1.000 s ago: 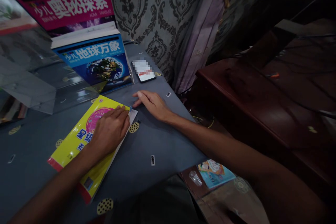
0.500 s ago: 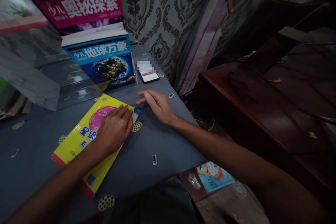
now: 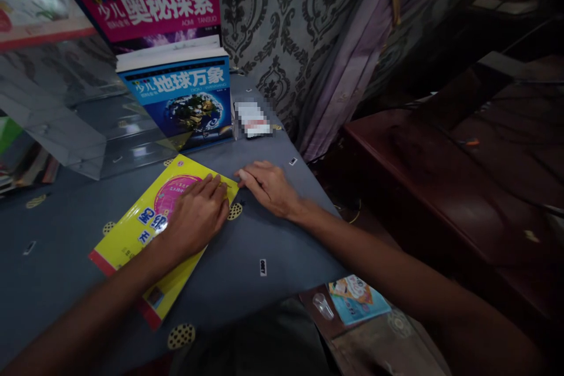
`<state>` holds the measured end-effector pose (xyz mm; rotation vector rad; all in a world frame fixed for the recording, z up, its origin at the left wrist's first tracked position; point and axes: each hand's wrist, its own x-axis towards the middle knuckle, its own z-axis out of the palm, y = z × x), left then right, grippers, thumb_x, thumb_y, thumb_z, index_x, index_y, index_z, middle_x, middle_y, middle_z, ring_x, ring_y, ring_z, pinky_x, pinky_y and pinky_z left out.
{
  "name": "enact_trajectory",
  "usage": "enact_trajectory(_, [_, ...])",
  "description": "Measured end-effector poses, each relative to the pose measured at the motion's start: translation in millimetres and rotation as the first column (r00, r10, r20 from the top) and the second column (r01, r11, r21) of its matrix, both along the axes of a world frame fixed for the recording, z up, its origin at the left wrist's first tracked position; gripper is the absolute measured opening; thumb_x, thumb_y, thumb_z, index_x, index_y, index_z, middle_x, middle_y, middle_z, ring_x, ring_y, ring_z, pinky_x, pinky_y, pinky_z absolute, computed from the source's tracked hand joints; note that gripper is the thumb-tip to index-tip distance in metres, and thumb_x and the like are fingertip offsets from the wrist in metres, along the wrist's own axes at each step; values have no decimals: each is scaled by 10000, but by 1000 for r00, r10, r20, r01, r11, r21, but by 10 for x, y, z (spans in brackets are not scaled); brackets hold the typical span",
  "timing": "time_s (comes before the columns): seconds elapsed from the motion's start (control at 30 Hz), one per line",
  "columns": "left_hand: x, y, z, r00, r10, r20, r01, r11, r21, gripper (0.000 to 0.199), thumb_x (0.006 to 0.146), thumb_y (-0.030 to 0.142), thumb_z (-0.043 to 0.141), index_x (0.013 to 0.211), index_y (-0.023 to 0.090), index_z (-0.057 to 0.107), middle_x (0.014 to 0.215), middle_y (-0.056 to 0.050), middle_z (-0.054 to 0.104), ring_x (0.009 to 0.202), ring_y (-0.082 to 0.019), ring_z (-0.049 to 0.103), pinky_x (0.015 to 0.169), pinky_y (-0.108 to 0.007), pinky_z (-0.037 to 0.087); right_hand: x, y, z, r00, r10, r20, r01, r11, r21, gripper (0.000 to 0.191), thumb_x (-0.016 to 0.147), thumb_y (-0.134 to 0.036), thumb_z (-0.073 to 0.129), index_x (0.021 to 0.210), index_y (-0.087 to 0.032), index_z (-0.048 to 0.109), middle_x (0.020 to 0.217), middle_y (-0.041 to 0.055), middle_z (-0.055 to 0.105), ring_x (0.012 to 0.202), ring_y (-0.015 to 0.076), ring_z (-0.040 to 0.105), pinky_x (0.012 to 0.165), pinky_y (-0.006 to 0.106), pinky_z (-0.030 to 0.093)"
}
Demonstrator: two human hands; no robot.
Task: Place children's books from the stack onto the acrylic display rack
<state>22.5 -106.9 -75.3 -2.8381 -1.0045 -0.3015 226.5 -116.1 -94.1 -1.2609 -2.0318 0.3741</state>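
A yellow book [image 3: 132, 224] with a pink circle and red lower edge lies tilted on the grey cloth-covered table [image 3: 238, 299]. My left hand [image 3: 198, 214] rests flat on its cover, palm down, fingers stretched toward the upper right corner. At that corner, my right hand [image 3: 268, 188] has its thumb and index finger pressed together at the book's edge; its other fingers are curled. Whether a page or the cover is between the fingertips is too small to tell.
Blue [image 3: 194, 106] and magenta [image 3: 163, 9] books stand upright in a clear holder behind. A phone [image 3: 253, 120] lies beside them. Left is a clear rack [image 3: 83, 141]; right, a dark red cabinet [image 3: 396, 170]. Below lie a light blue booklet [image 3: 359, 302] and a clear cup [image 3: 324, 306].
My right hand has closed its fingers and come to the book's upper right corner, where a raised blue edge no longer shows. My left hand stays on the cover. The view has shifted slightly.
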Motion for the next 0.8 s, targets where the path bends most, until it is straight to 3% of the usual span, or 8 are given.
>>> enact_trajectory(0.17, [-8,-12,-24,1000,-5,5,5,1000,29,379,968,183,399,1179,51,685,1270,-197,702,1204,-323,662,1031,-470,550,-1,-4,-38,985,-21,171,5,995,95,518,1093,-382,289,773,-183,644,688,40,629,732,182,550,776,328,365])
enact_trajectory(0.33, [-40,4,-16,1000,-21,-8,21,1000,1,379,945,163,438,1217,34,669,1292,-214,687,1220,-331,652,1044,-482,543,-9,-34,-42,976,-39,216,17,995,102,485,1088,-371,327,792,-171,654,689,32,607,703,171,527,766,316,349])
enact_trajectory(0.57, [-298,99,-2,995,-100,31,104,975,-194,426,1019,259,389,1354,96,596,1458,-174,584,1382,-286,527,1130,-505,463,-10,-34,-32,977,-52,208,41,997,58,420,1073,-326,383,781,-172,644,671,15,596,676,159,540,726,292,349])
enact_trajectory(0.7, [-428,91,-78,999,-31,44,41,970,-242,450,1053,360,371,1446,211,530,1560,-104,487,1488,-308,376,1185,-638,316,-44,-63,-21,961,-85,264,68,995,71,369,1057,-294,416,830,-165,677,717,44,657,720,179,587,753,306,367])
enact_trajectory(0.8, [-448,50,-113,999,29,19,-23,968,-248,451,1056,387,370,1473,277,501,1589,-84,450,1510,-347,321,1152,-722,273,-129,-162,35,930,-106,352,89,994,65,332,1050,-292,431,912,-154,699,780,78,712,772,207,620,787,335,379])
